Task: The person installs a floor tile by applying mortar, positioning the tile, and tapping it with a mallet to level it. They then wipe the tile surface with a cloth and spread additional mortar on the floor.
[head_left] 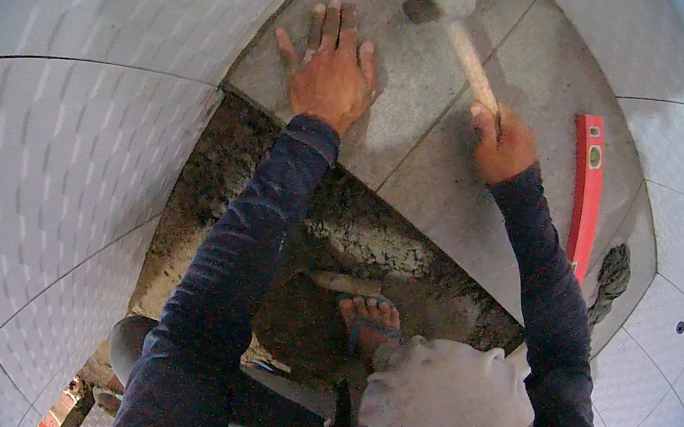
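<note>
The mallet [464, 43] at the frame's upper centre is probably head-heavy and stiff, best gripped low on its handle [475, 72], where the right hand [505, 146] clasps it. The left hand [327, 79] lies spread on a grey floor tile [394, 122].

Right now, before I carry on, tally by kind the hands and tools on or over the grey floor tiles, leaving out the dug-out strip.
Left hand and right hand: 2
Wooden-handled mallet: 1
Red spirit level: 1
Total: 4
</note>
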`<state>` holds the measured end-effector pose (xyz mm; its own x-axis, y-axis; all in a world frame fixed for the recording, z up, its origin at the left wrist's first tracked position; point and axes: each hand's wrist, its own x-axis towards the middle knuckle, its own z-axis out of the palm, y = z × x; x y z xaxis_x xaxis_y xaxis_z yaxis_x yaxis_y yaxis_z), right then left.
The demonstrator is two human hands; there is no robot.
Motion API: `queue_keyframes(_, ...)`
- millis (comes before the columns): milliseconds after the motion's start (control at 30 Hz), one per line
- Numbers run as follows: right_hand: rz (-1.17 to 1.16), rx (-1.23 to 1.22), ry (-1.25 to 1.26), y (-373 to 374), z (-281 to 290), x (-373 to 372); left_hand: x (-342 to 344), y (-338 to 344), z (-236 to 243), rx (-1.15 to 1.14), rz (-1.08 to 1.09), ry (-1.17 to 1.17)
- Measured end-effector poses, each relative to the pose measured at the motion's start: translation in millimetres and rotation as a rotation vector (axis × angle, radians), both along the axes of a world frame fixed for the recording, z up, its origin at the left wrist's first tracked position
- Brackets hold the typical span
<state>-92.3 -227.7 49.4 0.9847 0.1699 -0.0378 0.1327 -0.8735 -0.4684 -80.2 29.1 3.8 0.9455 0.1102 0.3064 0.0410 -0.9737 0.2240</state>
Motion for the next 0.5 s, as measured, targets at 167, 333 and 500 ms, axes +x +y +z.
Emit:
queue_keyframes(167,0.019,-0.052,-0.101,-1,0,3,2,-1,1,-0.025,0.003,-0.01)
queue_keyframes(333,-0.021,-0.021,-0.017,4,16,3,-1,1,3,-0.001,-0.007,0.003)
queue_keyframes(500,-0.088,0.013,0.015,12,23,2,-1,1,0,0.029,0.009,0.008)
